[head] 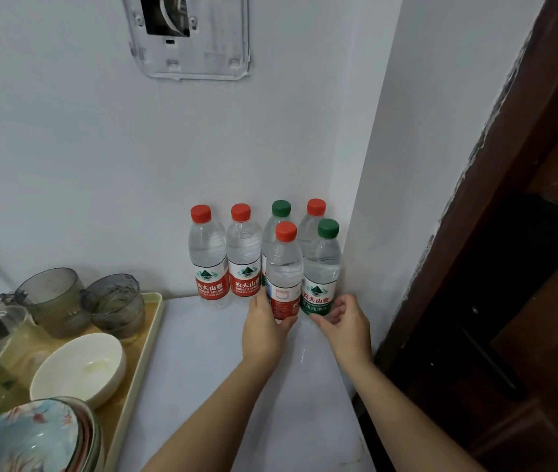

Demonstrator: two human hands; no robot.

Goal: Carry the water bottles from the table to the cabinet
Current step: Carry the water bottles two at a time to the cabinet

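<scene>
Water bottles (244,253), six of them, stand upright on the white table (223,369), packed into the corner where two walls meet. Four line the back wall and two stand in front.

Your left grip (264,330) is clamped around the label of the front red-capped bottle (284,267), covering its lower left side and base. Your right grip (345,321) sits at the foot of the front green-capped bottle (321,267) with fingers curled. You cannot tell from here whether it holds the bottle or only lies beside it.

Behind these two, the back green-capped bottle (272,226) and the back red-capped bottle (311,223) show little more than caps and shoulders.

On the left, a tray (141,352) carries smoky glass cups (52,301) and a white bowl (79,366). The patterned bowls (32,437) on it are cut off by the lower edge. A wall bracket (199,46) is cut off at the top. The dark door (526,301) on the right is too shadowed to make out its details.
</scene>
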